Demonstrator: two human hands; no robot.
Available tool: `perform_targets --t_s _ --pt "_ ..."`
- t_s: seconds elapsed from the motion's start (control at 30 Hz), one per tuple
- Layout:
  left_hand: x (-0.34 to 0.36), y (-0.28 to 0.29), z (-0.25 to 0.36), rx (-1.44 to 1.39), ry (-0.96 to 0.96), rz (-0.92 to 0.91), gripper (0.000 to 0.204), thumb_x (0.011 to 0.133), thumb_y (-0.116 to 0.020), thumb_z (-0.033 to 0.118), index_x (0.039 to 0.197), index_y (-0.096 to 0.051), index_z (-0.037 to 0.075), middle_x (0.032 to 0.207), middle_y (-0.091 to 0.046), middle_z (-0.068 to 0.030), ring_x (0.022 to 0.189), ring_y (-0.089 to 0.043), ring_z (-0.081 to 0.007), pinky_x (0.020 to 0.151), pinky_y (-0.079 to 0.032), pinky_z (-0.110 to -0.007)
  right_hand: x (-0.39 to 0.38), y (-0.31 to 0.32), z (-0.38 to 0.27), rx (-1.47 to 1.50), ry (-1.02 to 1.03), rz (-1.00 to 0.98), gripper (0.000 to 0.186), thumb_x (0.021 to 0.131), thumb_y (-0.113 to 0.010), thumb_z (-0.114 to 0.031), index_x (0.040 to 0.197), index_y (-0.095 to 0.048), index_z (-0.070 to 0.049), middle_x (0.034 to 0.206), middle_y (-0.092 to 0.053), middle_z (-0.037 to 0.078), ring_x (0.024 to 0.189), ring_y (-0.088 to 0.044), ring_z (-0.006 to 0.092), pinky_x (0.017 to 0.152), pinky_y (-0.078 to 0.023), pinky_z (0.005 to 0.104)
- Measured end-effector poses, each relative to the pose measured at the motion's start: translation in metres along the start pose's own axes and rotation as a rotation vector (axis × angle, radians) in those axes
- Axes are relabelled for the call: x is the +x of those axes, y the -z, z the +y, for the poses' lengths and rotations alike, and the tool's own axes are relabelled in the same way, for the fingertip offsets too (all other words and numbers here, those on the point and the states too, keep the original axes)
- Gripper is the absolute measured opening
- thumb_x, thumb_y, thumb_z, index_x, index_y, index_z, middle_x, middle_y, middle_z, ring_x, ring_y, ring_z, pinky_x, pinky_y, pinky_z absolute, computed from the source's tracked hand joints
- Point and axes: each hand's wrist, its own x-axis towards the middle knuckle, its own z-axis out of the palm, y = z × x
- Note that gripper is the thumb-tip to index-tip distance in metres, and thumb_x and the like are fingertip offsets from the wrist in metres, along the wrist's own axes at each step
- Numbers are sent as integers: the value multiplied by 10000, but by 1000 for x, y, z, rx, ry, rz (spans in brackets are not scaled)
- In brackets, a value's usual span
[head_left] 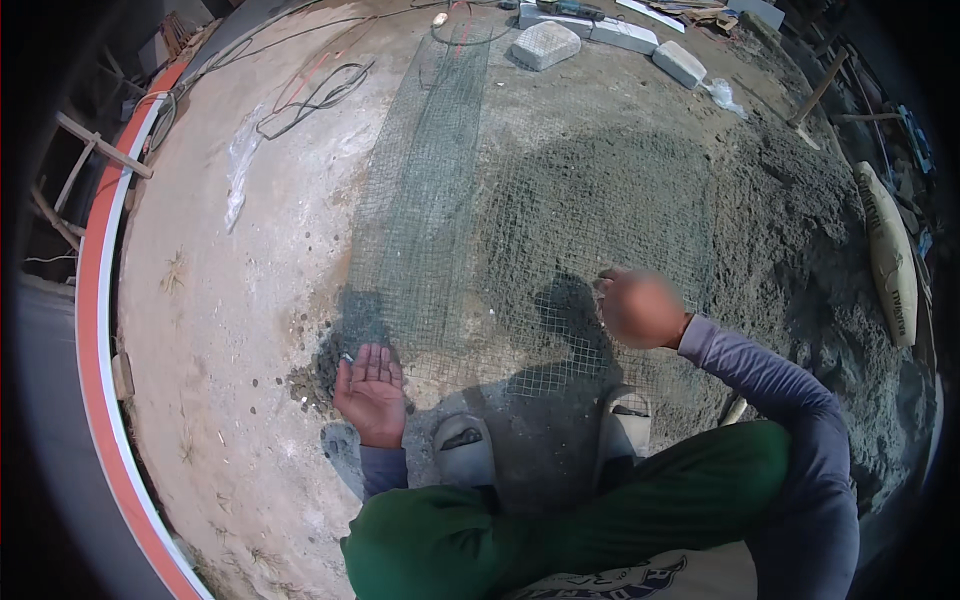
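Note:
My left hand (372,397) is turned palm up, fingers stretched out, with nothing lying in the palm. It hovers by the near end of a long strip of wire mesh (425,190), beside a small dark heap of wet mortar (322,378). A small shiny bit (347,357) shows by the thumb; whether it touches the hand is unclear. Over the near right part of a wider mesh sheet (560,365) is my right hand (645,308), mostly blurred, so its grip is hidden. Grey wet mortar (610,200) spreads under and through that sheet.
More mortar (800,220) is heaped to the right, beside a filled sack (888,255). Pale blocks (546,45) and a power tool (570,9) lie at the far side. Cables (315,100) and a plastic scrap (240,165) lie far left; a red-and-white edge (100,270) bounds the left.

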Motion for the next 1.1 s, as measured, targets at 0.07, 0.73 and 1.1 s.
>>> perform_targets --t_s 0.07,0.73,1.1 --pt "0 6 -4 -18 -21 35 698 1055 -689 438 1533 -510 -38 1537 -556 -145 1380 -566 -269 1147 -492 -396 -20 -9 4 41 -17 2 272 962 -684 -133 1179 -674 31 1178 -693 235 953 -734 437 783 -607 528" --pt "39 23 -41 226 124 -439 610 1105 -695 233 1642 -458 68 1631 -533 -122 1446 -576 -267 1196 -477 -399 -30 -31 -95 81 252 -96 645 1023 -692 -504 1431 -636 -8 1483 -594 255 1342 -636 417 910 -633 501" --pt "60 13 -41 -90 184 -440 365 1121 -666 287 1448 -677 127 1495 -691 -76 1356 -640 -226 1070 -536 -400 -27 -76 -93 -11 324 -217 507 859 -767 -210 1274 -613 36 1360 -561 238 1246 -604 377 777 -637 447"
